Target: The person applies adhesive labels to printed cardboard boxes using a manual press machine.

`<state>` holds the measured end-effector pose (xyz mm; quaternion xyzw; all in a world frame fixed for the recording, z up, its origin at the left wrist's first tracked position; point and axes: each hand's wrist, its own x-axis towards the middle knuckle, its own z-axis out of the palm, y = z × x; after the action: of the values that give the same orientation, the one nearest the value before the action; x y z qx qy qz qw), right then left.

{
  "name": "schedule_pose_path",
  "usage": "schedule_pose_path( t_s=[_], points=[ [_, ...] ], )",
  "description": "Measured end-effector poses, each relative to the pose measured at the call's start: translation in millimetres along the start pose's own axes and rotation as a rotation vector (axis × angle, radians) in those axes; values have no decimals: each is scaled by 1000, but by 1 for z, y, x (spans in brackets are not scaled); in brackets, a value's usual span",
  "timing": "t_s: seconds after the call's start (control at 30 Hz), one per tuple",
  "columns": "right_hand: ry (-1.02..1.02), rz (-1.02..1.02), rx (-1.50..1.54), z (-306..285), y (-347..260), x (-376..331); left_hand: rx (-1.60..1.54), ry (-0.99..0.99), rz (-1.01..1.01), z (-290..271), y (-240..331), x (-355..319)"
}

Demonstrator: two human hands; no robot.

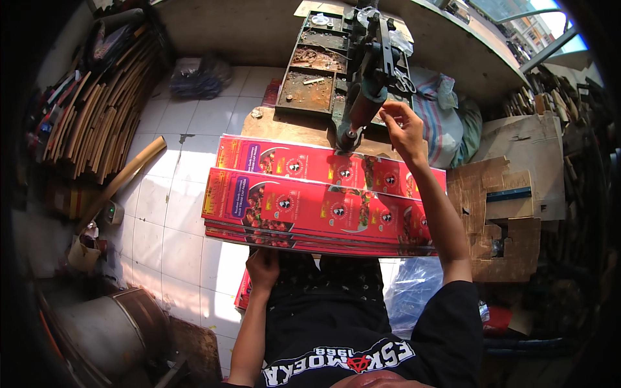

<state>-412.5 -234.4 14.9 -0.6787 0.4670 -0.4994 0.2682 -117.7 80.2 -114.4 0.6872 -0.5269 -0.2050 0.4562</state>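
A stack of red printed sheets [310, 208] lies across my lap and the front of a wooden board, its layers slightly fanned out. A dark metal bench machine [365, 97] stands over the far edge of the sheets. My right hand [405, 131] is raised beside the machine's head, thumb and fingers pinched together; whatever they hold is too small to make out. My left hand [262, 270] is at the near edge of the stack, left of my legs, with its fingers curled and partly hidden beneath the sheets.
A compartmented metal tray [312, 90] with small bits lies left of the machine. Cut cardboard [501, 226] is at right, clear plastic [414, 291] near my right leg. Stacked boards [103, 116], a cardboard tube [139, 161] and a metal drum [107, 333] stand at left.
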Motion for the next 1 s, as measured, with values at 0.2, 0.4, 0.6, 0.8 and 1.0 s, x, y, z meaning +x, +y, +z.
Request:
schedule_pose_path(
  t_s=[0.2, 0.4, 0.6, 0.8, 1.0],
  points=[
    [-289, -294, -426, -19, 0, 13, 25, 0, 10, 3, -2, 0],
    [-478, -553, -553, 0, 9, 13, 61, -8, 21, 4, -4, 0],
    [-378, -579, -563, -2, 11, 17, 58, -8, 20, 3, -6, -1],
    [-200, -286, -596, -28, 36, 40, 38, -16, 7, 2, -3, -1],
    [-173, -53, -491, -46, 37, 47, 37, -36, -13, 3, -7, -1]
  ],
)
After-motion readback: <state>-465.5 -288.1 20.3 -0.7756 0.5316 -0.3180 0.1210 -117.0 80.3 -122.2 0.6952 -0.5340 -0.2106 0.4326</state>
